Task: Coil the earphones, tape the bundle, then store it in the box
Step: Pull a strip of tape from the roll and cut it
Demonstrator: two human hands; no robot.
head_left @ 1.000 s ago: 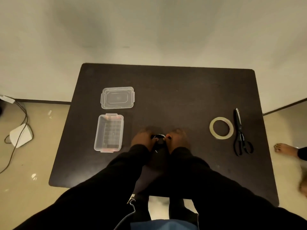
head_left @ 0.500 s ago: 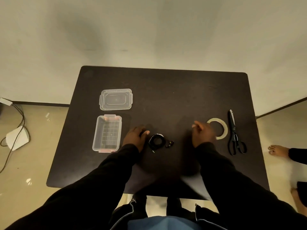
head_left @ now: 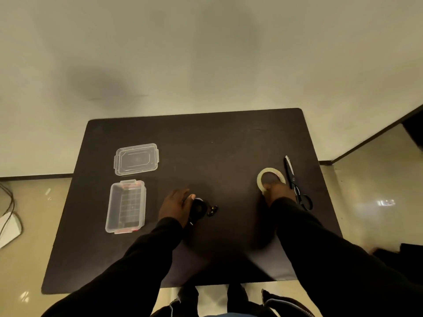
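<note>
While my left hand (head_left: 176,205) pins the coiled earphones (head_left: 198,208) to the desk (head_left: 206,152), my right hand (head_left: 275,191) has left them and now closes on the tape roll (head_left: 270,173), seemingly gripping it: taping comes next.

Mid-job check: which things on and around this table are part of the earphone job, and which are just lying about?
For the job:
coiled earphones under left hand
tape roll at right hand
scissors
open box
lid

Lying about:
white device and cable on floor

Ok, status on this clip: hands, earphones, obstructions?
Left hand pinning coiled earphones on table. Right hand on tape roll, grip unclear. Box open, path clear.
</note>
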